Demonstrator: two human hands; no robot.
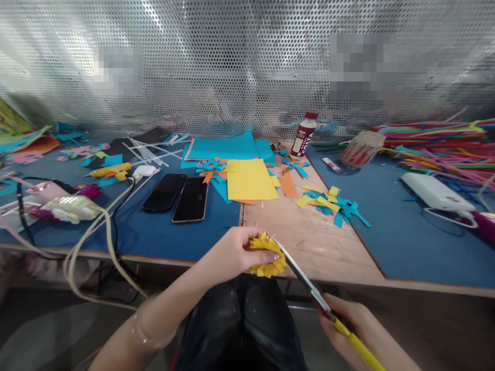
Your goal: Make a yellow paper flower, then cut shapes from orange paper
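My left hand (235,253) is closed in a pinch on a small yellow fringed paper flower (266,256), held just in front of the table's near edge. My right hand (350,322) grips yellow-handled scissors (305,281) low at the right. The blades slant up to the left and their tips touch the paper flower. Both hands hover above my lap in dark trousers.
On the table lie two dark phones (180,197), a yellow sheet (249,179) over blue sheets (224,147), cut paper scraps (332,204), a brown bottle (304,135), a glue gun (112,171) with cords, a white power bank (435,191) and a heap of coloured straws (441,144). A perforated metal screen (247,62) stands behind.
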